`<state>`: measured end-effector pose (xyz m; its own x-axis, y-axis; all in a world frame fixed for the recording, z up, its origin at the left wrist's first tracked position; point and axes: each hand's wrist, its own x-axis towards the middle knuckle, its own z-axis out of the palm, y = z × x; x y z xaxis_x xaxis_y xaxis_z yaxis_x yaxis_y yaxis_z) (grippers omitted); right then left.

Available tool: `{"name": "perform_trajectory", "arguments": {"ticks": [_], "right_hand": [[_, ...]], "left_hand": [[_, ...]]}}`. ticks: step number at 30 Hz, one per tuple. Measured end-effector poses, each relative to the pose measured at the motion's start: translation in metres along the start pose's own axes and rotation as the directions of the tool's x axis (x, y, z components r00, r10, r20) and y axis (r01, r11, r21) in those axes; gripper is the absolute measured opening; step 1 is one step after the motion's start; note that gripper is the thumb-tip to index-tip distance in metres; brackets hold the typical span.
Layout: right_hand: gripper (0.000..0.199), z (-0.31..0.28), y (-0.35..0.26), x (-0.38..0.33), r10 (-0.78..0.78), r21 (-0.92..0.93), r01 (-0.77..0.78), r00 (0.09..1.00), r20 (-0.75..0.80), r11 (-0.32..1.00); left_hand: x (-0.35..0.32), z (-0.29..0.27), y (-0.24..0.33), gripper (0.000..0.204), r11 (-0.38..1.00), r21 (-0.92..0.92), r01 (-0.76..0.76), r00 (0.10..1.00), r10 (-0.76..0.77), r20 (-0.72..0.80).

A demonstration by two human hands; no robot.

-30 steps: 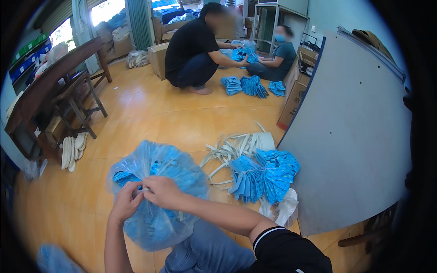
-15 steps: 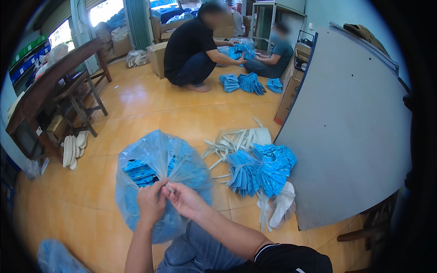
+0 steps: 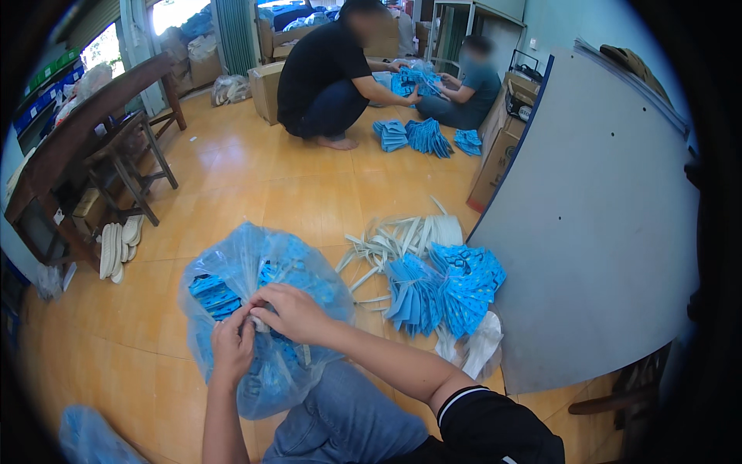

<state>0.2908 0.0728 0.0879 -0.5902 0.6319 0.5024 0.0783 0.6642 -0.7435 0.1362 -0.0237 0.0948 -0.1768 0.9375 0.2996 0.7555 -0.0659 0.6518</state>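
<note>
I see both hands meet at the gathered neck of the bag [image 3: 255, 309], a clear blue one stuffed with blue packets, resting on the floor [image 3: 232, 185] against my knee. The left hand [image 3: 232, 344] pinches the neck from the near side and the right hand [image 3: 290, 309] clenches it from above, so the bag's bulk bulges out around and beneath each grip. A pile of blue packets [image 3: 448, 290] lies just right of the bag.

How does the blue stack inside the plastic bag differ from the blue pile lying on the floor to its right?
The bagged stack sits enclosed in the clear plastic bag, gripped at its neck by left hand and right hand; the floor pile lies bare, fanned out, untouched. Both look like the same blue flat packets.
</note>
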Motion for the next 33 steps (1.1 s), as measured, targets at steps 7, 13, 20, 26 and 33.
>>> {"name": "perform_trajectory", "arguments": {"ticks": [7, 13, 20, 26, 33], "right_hand": [[0.017, 0.005, -0.004, -0.002, 0.09, 0.008, -0.091, 0.994, 0.055, 0.996], [0.02, 0.022, 0.003, -0.006, 0.074, -0.087, -0.074, 0.997, 0.002, 0.994], [0.02, 0.017, 0.033, -0.004, 0.09, 0.081, -0.105, 0.982, 0.167, 0.991], [0.017, 0.018, 0.057, 0.009, -0.045, 0.041, 0.035, 0.965, 0.257, 0.999], [0.012, 0.065, 0.067, 0.021, -0.244, -0.29, 0.256, 0.967, 0.079, 0.922]], "left_hand": [[-0.002, 0.012, -0.007, 0.028, 0.989, -0.148, 0.03, 0.994, -0.045, -0.098], [0.006, 0.003, -0.01, 0.02, 0.999, 0.025, -0.023, 0.997, 0.025, -0.069], [0.012, -0.012, -0.001, 0.022, 0.956, 0.28, -0.09, 0.978, 0.032, 0.205], [0.019, -0.012, -0.013, 0.021, 0.93, 0.328, -0.164, 0.962, 0.077, 0.263], [0.032, -0.003, -0.06, 0.021, 0.978, 0.206, 0.034, 0.998, -0.045, 0.048]]}}
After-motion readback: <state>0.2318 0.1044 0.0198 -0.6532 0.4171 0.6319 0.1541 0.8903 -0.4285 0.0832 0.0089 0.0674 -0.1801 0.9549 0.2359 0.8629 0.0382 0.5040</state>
